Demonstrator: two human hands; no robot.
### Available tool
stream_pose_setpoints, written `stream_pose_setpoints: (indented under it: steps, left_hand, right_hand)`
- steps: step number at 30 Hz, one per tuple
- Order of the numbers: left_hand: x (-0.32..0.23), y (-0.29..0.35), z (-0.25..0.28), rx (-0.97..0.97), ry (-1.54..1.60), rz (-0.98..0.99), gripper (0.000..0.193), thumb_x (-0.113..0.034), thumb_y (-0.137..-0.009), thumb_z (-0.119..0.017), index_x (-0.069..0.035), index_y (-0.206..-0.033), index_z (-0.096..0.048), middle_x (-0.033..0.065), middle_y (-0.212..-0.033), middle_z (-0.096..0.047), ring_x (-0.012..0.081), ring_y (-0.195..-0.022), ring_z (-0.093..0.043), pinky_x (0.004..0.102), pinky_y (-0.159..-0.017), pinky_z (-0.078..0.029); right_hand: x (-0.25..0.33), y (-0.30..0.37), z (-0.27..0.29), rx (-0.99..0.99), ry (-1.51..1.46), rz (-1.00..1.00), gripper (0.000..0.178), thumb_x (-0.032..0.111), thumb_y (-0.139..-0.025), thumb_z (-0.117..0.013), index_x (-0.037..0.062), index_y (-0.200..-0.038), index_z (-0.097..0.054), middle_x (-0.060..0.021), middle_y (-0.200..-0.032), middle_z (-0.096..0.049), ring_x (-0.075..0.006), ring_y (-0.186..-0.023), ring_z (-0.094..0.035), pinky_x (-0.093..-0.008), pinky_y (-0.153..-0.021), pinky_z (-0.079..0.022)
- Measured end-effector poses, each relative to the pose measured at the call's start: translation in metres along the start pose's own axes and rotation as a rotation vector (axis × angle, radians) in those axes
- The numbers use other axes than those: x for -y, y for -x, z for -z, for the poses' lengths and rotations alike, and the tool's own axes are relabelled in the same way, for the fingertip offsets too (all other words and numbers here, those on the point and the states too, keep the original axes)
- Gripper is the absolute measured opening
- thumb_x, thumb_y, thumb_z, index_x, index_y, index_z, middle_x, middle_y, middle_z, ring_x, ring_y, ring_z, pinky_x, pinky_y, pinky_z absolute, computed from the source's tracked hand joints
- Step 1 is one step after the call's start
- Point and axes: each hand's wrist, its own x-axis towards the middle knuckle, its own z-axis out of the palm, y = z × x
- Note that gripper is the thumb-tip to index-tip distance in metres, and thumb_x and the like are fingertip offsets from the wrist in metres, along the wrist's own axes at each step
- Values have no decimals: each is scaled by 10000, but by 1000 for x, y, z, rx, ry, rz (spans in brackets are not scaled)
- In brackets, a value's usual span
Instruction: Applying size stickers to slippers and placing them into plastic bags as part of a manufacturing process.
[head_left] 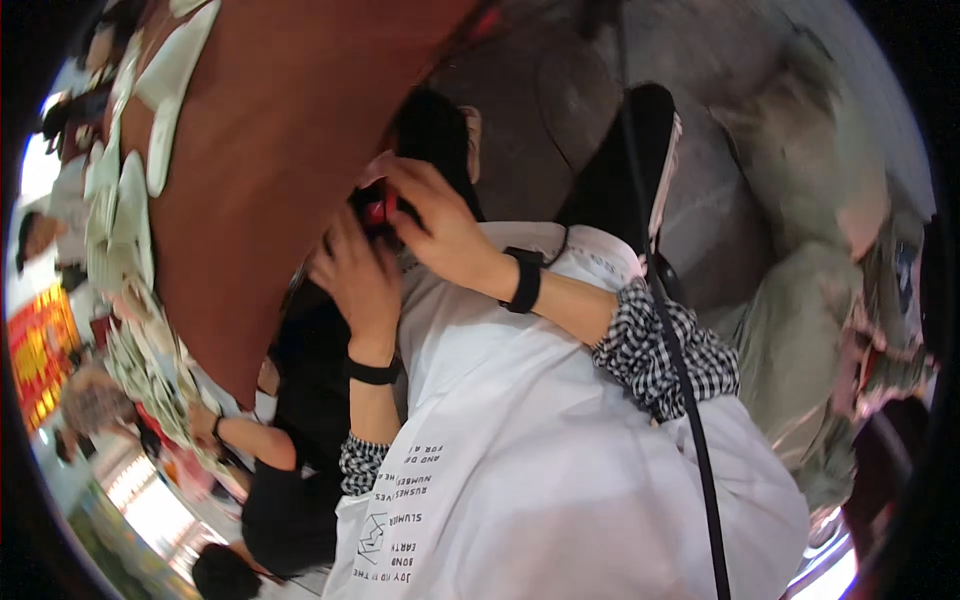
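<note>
My two hands meet above my lap, beside the edge of the brown tabletop. Between them is a small glossy red and dark thing (377,211), its kind mostly hidden by fingers. My right hand (437,222), a black band on its wrist, is closed, with fingers bent around the thing's far side. A bit of pink (377,168) shows at those fingertips. My left hand (358,275), also with a black band, comes from below; its fingers curl against the thing's near side and are slightly blurred. What they grip cannot be made out.
The brown tabletop (265,150) rises close on the left, with pale green cloth-like pieces (180,90) along its far side. A black cable (690,400) hangs in front of me. Greyish-green fabric (800,350) lies heaped at right. Another person's arm (255,440) is at lower left.
</note>
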Motion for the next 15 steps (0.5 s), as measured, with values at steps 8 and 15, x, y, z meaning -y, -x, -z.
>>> stream_pose_setpoints:
  steps: [8, 15]
  left_hand:
    - [1, 1, 2, -34, 254, -169, 637, -93, -870, -586, 20, -1448, -343, 255, -1451, -347, 417, -1334, -343, 523, -1101, -269]
    - [-8, 4, 0, -63, 141, -224, 660, -165, -905, -588, 50, -1453, -290, 306, -1478, -270, 459, -1381, -264, 547, -1130, -221]
  right_hand:
    - [0, 11, -5, -29, -68, -15, 514, -21, -834, -580, -14, -1337, -475, -192, -1330, -454, -365, -1203, -510, -379, -1002, -455]
    - [8, 9, -10, -37, -16, 18, 564, -18, -798, -600, -20, -1343, -455, -192, -1324, -460, -366, -1213, -501, -400, -1020, -454]
